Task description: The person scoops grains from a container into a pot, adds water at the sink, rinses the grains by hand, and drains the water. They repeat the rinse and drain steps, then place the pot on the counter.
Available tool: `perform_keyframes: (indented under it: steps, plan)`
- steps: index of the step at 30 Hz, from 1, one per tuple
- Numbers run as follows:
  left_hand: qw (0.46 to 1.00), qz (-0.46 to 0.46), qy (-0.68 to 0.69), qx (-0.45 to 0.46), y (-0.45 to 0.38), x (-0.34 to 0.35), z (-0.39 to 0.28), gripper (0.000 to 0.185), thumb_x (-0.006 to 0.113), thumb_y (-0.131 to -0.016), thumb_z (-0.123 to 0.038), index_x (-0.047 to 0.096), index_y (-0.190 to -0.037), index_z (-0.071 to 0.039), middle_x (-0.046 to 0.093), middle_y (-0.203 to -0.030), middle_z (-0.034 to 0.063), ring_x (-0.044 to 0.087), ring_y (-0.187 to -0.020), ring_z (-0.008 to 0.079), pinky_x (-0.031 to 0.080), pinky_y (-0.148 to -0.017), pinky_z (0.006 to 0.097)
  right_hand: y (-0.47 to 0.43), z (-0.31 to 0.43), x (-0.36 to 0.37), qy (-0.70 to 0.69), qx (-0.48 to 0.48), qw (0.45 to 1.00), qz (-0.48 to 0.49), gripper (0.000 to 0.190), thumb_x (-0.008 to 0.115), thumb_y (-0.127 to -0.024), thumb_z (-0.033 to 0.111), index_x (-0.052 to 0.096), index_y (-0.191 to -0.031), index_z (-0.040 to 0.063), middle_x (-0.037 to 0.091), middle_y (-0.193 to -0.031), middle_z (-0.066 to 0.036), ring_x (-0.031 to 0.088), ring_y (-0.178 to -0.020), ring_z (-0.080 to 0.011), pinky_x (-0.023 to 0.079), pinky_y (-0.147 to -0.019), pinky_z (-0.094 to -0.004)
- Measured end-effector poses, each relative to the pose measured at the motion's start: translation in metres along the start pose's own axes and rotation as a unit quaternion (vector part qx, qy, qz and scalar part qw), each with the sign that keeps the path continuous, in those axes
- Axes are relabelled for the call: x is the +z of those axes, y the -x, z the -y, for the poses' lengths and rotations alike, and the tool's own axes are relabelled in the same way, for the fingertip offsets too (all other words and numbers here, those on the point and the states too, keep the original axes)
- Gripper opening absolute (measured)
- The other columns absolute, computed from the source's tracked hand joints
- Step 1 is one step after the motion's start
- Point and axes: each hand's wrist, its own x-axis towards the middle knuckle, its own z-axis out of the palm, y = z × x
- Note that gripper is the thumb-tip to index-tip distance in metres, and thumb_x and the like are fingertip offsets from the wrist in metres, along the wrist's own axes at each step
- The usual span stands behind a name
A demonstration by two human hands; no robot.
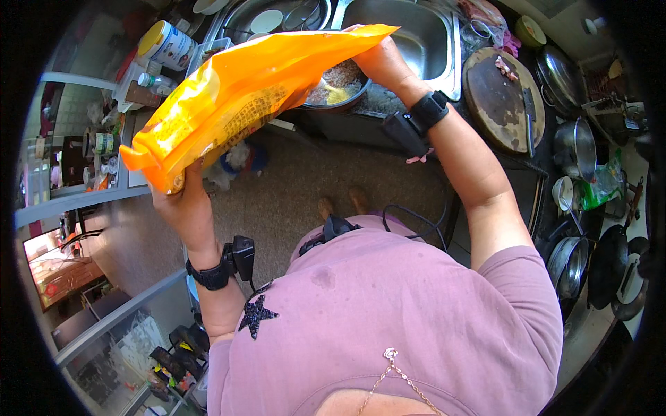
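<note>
A large orange plastic bag (234, 83) with printed writing is held up across the view, tilted. Its lower left end rests in my left hand (184, 208), the fingers partly hidden beneath it. At the far right end, my right hand (382, 62) grips the bag's edge. Beyond the bag, partly covered by it, a round metal bowl (359, 96) sits on the dark counter by the sink. Inside it are what looks like minced meat (344, 75) and a heap of yellow powder (338, 94). A pale narrow object, perhaps a spoon (323, 85), touches the powder.
A double steel sink (416, 36) lies behind the bowl. On the right are a round wooden chopping board (476, 99) with meat scraps (504, 67), a cleaver (529, 119) and several pots. A yellow-lidded tub (166, 44) stands left. A black cable (416, 234) hangs near my waist.
</note>
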Motion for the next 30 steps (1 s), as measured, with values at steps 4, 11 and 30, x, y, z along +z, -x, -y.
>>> perform_keyframes:
  steps: [4, 11, 30]
  plan:
    - [1.000, 0.000, -0.008, 0.010, -0.001, 0.001, -0.001, 0.034, 0.069, -0.088, -0.008, 0.057, -0.119, -0.001, 0.063, -0.116, 0.0071, 0.060, -0.106, 0.0161, 0.044, -0.094, 0.0290, -0.003, -0.007, 0.001, 0.027, -0.040, 0.999, -0.001, 0.018, 0.061, -0.089, 0.009, 0.064, -0.107, 0.004, 0.068, -0.099, -0.013, 0.066, -0.093, -0.0288, 0.052, -0.081, -0.0323]
    - [1.000, -0.001, 0.005, 0.023, -0.002, 0.004, -0.003, 0.033, 0.069, -0.087, -0.007, 0.058, -0.118, 0.000, 0.064, -0.113, 0.0069, 0.061, -0.103, 0.0151, 0.046, -0.091, 0.0285, -0.005, -0.012, -0.001, 0.044, -0.077, 0.996, -0.027, 0.021, 0.063, -0.087, 0.006, 0.063, -0.108, 0.003, 0.068, -0.099, -0.013, 0.065, -0.093, -0.0284, 0.052, -0.081, -0.0319]
    - [1.000, -0.010, 0.005, 0.007, -0.002, 0.004, -0.004, 0.035, 0.071, -0.085, -0.008, 0.059, -0.117, -0.003, 0.066, -0.110, 0.0068, 0.063, -0.101, 0.0170, 0.047, -0.091, 0.0293, -0.006, -0.006, -0.007, 0.046, -0.111, 0.991, -0.058, 0.017, 0.061, -0.090, 0.017, 0.065, -0.098, 0.003, 0.069, -0.090, -0.014, 0.067, -0.084, -0.0303, 0.054, -0.073, -0.0340]
